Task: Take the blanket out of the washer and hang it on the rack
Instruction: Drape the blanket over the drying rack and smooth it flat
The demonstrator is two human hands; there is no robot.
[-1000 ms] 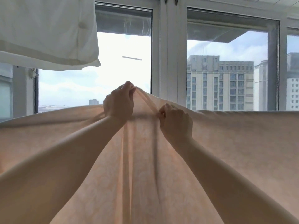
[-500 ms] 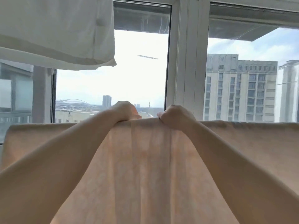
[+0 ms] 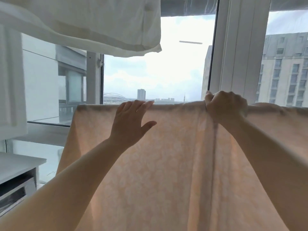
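The peach-coloured patterned blanket (image 3: 166, 164) hangs draped in front of me, its top fold running level across the view; the rack bar under it is hidden by the cloth. My left hand (image 3: 131, 120) lies flat against the blanket with fingers straight, the fingertips reaching the top fold. My right hand (image 3: 226, 107) grips a bunch of the blanket at the top fold, fingers curled over it, and creases run down from that grip.
A white cloth (image 3: 93, 24) hangs overhead at the upper left. Just beyond the blanket is a window with a white frame post (image 3: 240, 47). A grey cabinet top (image 3: 18, 164) sits at the lower left.
My left hand has let go of the top fold and opened flat against the cloth, moving left. The right hand still grips. The view has shifted left, showing the blanket's left edge.
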